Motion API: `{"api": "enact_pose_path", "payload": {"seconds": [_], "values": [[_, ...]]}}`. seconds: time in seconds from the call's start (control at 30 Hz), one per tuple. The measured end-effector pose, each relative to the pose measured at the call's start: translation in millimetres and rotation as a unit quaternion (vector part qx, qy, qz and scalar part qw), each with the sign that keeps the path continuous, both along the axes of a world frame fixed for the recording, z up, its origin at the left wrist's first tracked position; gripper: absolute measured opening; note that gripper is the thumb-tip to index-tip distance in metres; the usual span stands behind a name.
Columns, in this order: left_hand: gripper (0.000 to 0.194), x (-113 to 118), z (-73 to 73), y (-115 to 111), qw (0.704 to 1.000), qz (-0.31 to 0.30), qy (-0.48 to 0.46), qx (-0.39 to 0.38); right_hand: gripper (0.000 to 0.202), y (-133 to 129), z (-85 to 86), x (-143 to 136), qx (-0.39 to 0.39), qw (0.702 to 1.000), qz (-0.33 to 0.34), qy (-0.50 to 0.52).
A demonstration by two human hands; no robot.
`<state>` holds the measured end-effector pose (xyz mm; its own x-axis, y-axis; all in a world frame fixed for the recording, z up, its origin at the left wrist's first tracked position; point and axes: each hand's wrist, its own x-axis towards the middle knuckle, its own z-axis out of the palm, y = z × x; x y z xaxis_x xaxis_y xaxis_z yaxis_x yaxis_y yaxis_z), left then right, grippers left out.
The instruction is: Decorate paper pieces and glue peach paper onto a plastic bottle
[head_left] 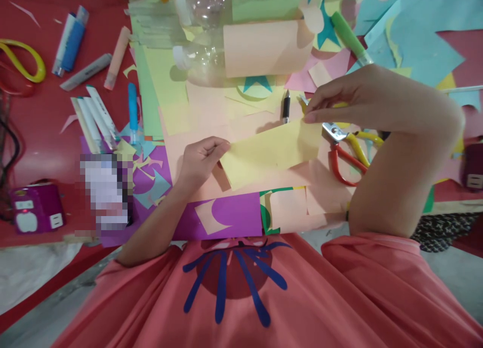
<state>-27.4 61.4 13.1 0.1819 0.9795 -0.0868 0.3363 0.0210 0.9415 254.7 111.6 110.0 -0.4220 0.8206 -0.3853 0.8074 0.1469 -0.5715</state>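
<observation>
A yellow paper strip [269, 154] is stretched between my two hands over peach paper sheets. My left hand [204, 159] pinches its upper left corner between thumb and fingers. At the strip's upper right end, my right hand [339, 96] pinches the edge, with the wrist bent sharply. A black pen [286, 107] lies just above the strip. Scissors with red and yellow handles [349, 154] lie right of the strip, below my right hand; their blades are mostly hidden. Beyond the strip, a peach paper-wrapped bottle [267, 48] lies on its side.
Left on the red table [33, 136] are markers [94, 116], a phone [107, 192], a purple box [37, 207] and yellow-handled scissors [28, 61]. Purple paper [237, 214] lines the near edge. A green marker [349, 36] and blue sheets [426, 46] lie at the back right.
</observation>
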Motion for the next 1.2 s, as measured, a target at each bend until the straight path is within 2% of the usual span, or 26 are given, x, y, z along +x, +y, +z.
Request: {"api": "enact_pose_path", "payload": {"seconds": [0.13, 0.23, 0.33, 0.43, 0.5, 0.87, 0.97, 1.07, 1.13, 1.2], "values": [[0.044, -2, 1.1, 1, 0.999, -0.026, 0.021, -0.015, 0.028, 0, 1.6, -2, -0.023, 0.999, -0.026, -0.041], [0.044, -2, 1.7, 1, 0.999, -0.037, 0.016, -0.030, 0.024, -1, 3.3, -3, -0.034, 0.995, -0.039, -0.087], [0.039, 0, 1.6, 1, 0.996, -0.032, -0.040, -0.076, 0.025, 0, 4.8, -2, -0.027, 0.992, -0.047, -0.110], [0.037, 3, 1.1, 2, 0.987, -0.012, -0.103, -0.126, 0.024, -1, 5.8, 1, -0.001, 0.996, -0.049, -0.078], [0.037, 4, 1.1, 2, 0.984, 0.000, -0.118, -0.131, 0.026, -2, 6.3, 1, 0.010, 0.997, -0.053, -0.057], [0.041, 2, 2.1, 0, 0.981, -0.036, -0.097, -0.164, 0.021, 2, 8.0, -5, -0.024, 0.985, -0.104, -0.134], [0.044, 2, 2.6, 1, 0.976, -0.042, -0.111, -0.181, 0.023, 4, 4.8, 5, -0.034, 0.993, -0.076, -0.083], [0.047, 2, 2.3, 2, 0.974, -0.046, -0.118, -0.189, 0.036, 3, 0.2, 10, -0.020, 0.998, -0.055, -0.002], [0.048, 2, 0.9, 2, 0.975, -0.043, -0.120, -0.180, 0.045, 2, -3.4, 7, 0.013, 0.996, -0.082, 0.036], [0.048, 2, -1.3, 3, 0.980, -0.020, -0.124, -0.152, 0.050, 0, -6.8, 1, 0.070, 0.983, -0.143, 0.095]]}}
